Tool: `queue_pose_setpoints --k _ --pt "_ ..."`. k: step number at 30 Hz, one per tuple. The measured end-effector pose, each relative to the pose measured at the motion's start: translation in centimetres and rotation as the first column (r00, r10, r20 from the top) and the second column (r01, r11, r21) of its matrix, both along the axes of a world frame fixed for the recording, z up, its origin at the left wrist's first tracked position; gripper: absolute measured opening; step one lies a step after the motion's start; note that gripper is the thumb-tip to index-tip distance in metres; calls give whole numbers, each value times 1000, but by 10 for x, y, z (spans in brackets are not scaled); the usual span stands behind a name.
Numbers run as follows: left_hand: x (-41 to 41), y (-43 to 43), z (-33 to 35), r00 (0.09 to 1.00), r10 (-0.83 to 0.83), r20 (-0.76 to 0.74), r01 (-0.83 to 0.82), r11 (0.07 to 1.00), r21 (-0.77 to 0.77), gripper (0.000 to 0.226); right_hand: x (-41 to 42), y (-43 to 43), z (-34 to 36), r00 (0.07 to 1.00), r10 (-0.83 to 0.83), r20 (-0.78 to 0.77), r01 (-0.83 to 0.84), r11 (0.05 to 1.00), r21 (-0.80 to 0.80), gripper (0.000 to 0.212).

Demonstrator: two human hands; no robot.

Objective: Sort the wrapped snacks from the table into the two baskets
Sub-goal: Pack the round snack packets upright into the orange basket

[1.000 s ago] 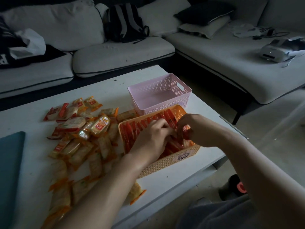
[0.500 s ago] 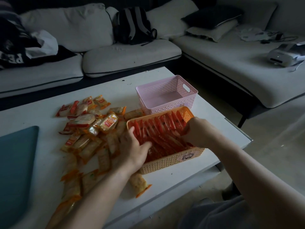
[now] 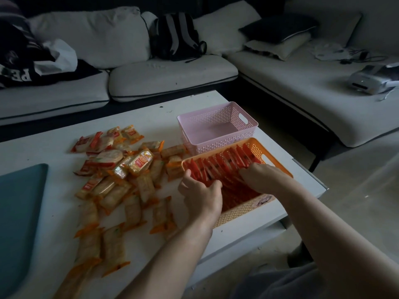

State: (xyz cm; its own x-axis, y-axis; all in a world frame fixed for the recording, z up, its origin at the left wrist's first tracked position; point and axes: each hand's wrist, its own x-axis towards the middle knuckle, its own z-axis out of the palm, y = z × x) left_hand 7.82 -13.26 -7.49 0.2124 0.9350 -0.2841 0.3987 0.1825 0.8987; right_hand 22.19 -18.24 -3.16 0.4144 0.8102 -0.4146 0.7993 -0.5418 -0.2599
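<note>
An orange basket stands at the table's near right, filled with a row of red-wrapped snacks on edge. My left hand lies over the basket's near-left corner, thumb by the rim and curled fingers on the red packets; its palm side is hidden. My right hand is inside the basket, fingers spread flat on the red packets and holding nothing. Behind it stands a pink basket with nothing in it. A loose pile of orange-wrapped snacks and a few red-wrapped ones lies on the white table to the left.
A teal pad lies at the table's left. Grey sofas run behind and to the right, carrying a black backpack, dark clothing, cushions and a white device. The table's right edge is just past the baskets.
My left hand moved from the middle of the orange basket to its near-left corner. My right hand spread flat over the red packets. The camera view shifted slightly.
</note>
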Motion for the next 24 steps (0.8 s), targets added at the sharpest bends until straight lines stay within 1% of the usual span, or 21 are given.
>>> queue_pose_setpoints --k 2,4,5,6,8,9,10,11,12,13,14,15,16,17,18,19,20,21,22,23,24 --pt "4 1 -1 999 31 15 -31 999 -12 76 1 4 -1 996 72 53 -71 997 -19 38" --pt "7 3 0 998 46 31 -46 999 -15 75 4 9 -5 987 112 118 -109 993 -33 38" --pt "8 4 1 998 49 39 -48 999 -20 75 6 12 -6 988 100 120 -96 995 -35 39" --pt "8 5 3 997 47 54 -46 999 -27 75 7 16 -7 995 50 83 -49 999 -15 41" --pt "6 12 4 994 17 106 -10 997 -72 76 1 21 -1 994 -86 60 88 996 -30 43" --pt "2 15 6 992 -3 126 15 995 -94 77 -5 21 7 985 -110 134 118 991 -61 42" --pt "-6 19 10 989 -23 147 37 995 -93 76 -12 22 16 965 -127 230 140 989 -42 40" --pt "-14 24 13 986 -38 161 50 997 -65 73 -20 22 24 931 -153 332 152 988 31 38" --pt "-27 31 13 986 -40 164 44 999 -24 68 -32 24 32 903 -157 400 111 984 137 35" --pt "-39 38 14 984 -49 173 46 999 25 60 -42 26 36 901 -176 395 79 965 250 32" --pt "-57 46 16 983 -63 172 53 996 67 48 -55 31 38 920 -170 354 39 937 348 29" --pt "-75 54 16 987 -79 140 66 993 95 35 -70 36 37 951 -120 286 -7 913 408 27" --pt "-97 64 15 991 -80 103 67 990 124 25 -89 41 37 979 -30 203 -64 894 442 25" --pt "-117 72 12 995 -83 52 74 984 161 23 -104 46 33 989 76 125 -125 881 456 23" --pt "-138 81 9 995 -95 -19 97 972 213 23 -118 50 30 984 172 55 -179 879 442 23" --pt "-163 89 5 986 -117 -122 145 954 261 22 -138 52 29 968 251 -11 -228 896 380 24" --pt "-186 90 8 961 -143 -238 209 937 281 20 -156 52 27 948 313 -47 -291 920 262 30" --pt "-205 87 12 926 -180 -333 277 923 269 13 -167 51 23 931 362 -47 -356 929 101 44" --pt "-223 86 12 876 -242 -417 356 908 223 7 -177 51 16 916 400 -32 -402 914 -59 59" --pt "-241 86 12 806 -314 -502 446 879 166 20 -187 51 9 903 430 -14 -424 885 -191 73" --pt "-254 83 12 700 -387 -600 536 840 83 41 -193 51 1 895 447 2 -431 864 -261 83"
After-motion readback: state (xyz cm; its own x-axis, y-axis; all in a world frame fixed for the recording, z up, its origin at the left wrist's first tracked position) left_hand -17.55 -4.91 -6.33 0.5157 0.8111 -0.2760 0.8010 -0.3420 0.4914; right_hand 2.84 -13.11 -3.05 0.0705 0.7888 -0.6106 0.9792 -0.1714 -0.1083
